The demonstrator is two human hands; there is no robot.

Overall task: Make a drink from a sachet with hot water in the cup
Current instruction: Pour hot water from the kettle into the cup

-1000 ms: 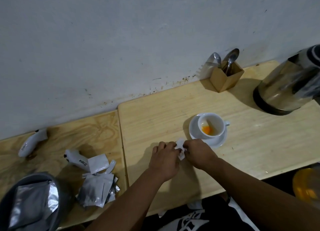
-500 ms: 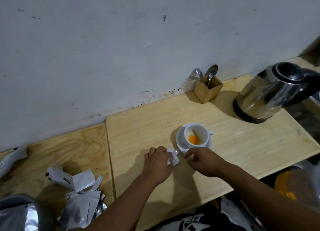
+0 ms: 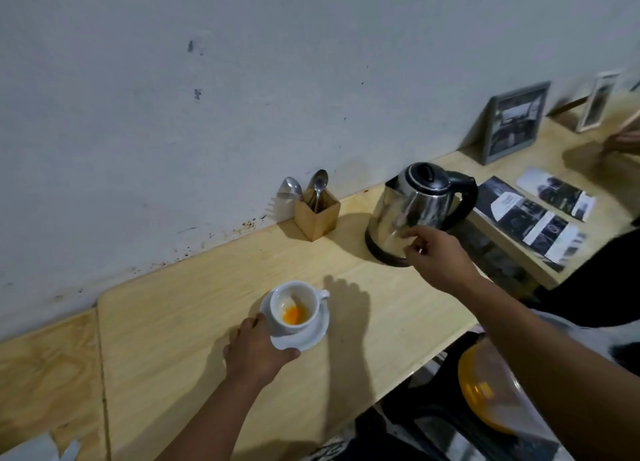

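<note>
A white cup (image 3: 297,299) with orange powder (image 3: 293,316) at its bottom stands on a white saucer (image 3: 311,339) on the pale wooden table (image 3: 180,315). My left hand (image 3: 254,351) holds the saucer's near-left edge, thumb on the front rim and a finger against the cup's side. A steel kettle (image 3: 412,204) with a black lid and handle stands at the back right. My right hand (image 3: 438,256) hovers in front of the kettle's lower body with loosely curled fingers and nothing seen in it. No sachet shows in either hand.
A wooden holder (image 3: 317,216) with spoons (image 3: 319,185) stands by the wall, left of the kettle. A picture frame (image 3: 514,121) and printed leaflets (image 3: 530,218) lie further right, where another person's hand (image 3: 623,141) shows. Foil sachets (image 3: 34,450) lie bottom left.
Both hands left the white sachet they were working on. My left hand moved to the saucer, my right hand rose toward the kettle. The view swung right.
</note>
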